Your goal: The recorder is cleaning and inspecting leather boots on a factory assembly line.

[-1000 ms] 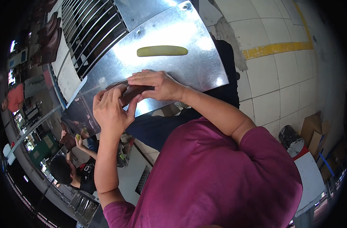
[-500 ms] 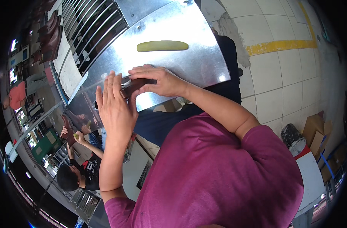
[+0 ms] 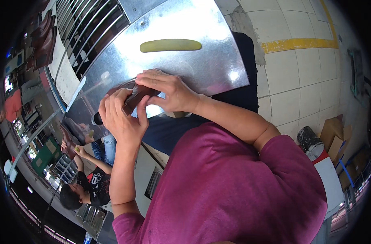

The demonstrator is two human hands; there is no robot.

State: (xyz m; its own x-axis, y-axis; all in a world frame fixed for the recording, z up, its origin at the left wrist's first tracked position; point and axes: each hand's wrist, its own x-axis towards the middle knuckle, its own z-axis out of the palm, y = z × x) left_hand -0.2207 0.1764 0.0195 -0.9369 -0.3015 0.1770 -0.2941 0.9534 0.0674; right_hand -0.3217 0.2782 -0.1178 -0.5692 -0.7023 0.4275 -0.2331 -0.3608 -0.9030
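Note:
A dark brown leather shoe (image 3: 133, 99) is between my two hands, tilted, just over the near edge of the shiny metal tabletop (image 3: 185, 71). My left hand (image 3: 122, 118) wraps round its left part with the fingers bent over the top. From the other side my right hand (image 3: 175, 92) grips the shoe, fingers along its upper edge and thumb below. Much of the shoe is hidden by my fingers. Beyond my hands, a long yellow-green bar (image 3: 171, 45) with rounded ends lies on the metal.
A rack of metal bars (image 3: 86, 34) adjoins the tabletop at the far left, with several brown shoes (image 3: 43, 44) beyond it. A co-worker (image 3: 94, 183) at left holds another brown shoe (image 3: 67, 140). At right are a dark bucket (image 3: 309, 140) and a cardboard box (image 3: 334, 136).
My left hand's fingers, stretched out flat before, have bent round the shoe. The shoe has tilted and more of its brown side shows. The yellow-green bar lies as before.

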